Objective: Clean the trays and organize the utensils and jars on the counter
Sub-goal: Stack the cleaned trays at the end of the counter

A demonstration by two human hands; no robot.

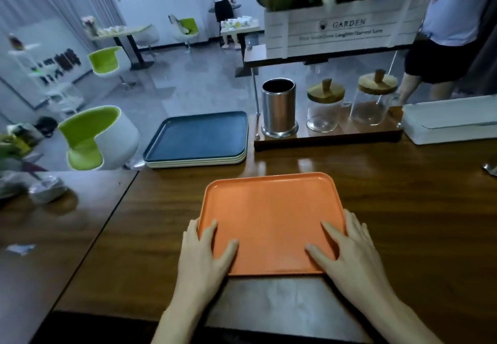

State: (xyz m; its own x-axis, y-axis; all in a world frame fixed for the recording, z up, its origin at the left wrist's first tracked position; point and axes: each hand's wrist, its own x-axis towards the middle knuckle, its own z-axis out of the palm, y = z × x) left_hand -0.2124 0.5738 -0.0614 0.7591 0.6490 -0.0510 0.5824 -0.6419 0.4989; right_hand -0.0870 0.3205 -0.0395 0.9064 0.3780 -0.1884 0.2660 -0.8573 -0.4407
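Steadiness, I judge, is why my left hand [205, 259] and right hand [348, 259] rest spread flat, not gripping, on the 2 near corners of the rectangular orange plastic tray [271, 209].

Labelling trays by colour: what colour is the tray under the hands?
Orange tray, plain, seen in the head view.

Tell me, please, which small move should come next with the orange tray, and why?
Probably slide the orange tray toward the tray stack at back left: left hand and right hand rest on its near corners, and it lies bare.
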